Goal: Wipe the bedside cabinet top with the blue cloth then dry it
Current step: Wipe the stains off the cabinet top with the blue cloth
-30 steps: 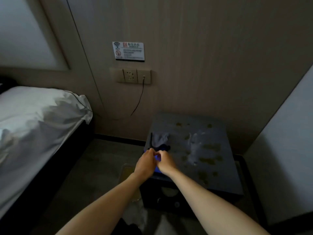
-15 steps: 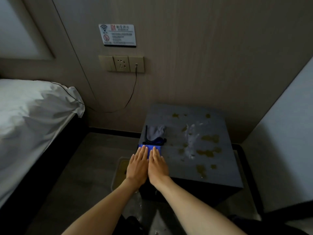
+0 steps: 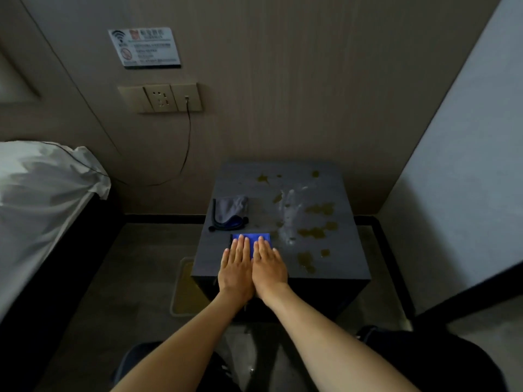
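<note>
Your left hand (image 3: pixel 237 266) and right hand (image 3: pixel 268 264) lie flat side by side, fingers straight and together, palms pressing down on the folded blue cloth (image 3: pixel 251 240); neither hand grips it. The cloth sits on the bedside cabinet top (image 3: pixel 348 258), near the front edge and toward its left side. Just behind the cloth lies a grey cloth (image 3: pixel 230 207) with a dark cord, which looks like the one meant for drying, though that is a guess.

The mess is all to the right of the blue cloth: a pale streak (image 3: pixel 290 215) just beside its right edge running toward the back of the cabinet, and yellowish-brown spots (image 3: pixel 315 232) scattered further right, from the back of the top down to its front edge. None of it looks wiped yet, so you are at the start of the wiping.

To do this well, keep both palms spread so the pressure is even, and slide the cloth right across the pale streak first. Work in overlapping passes from the back of the cabinet toward the front, so you drag residue one way rather than smearing it. Steer clear of the grey cloth so it stays dry, and stop short of the cabinet's edges so nothing drips off
</note>
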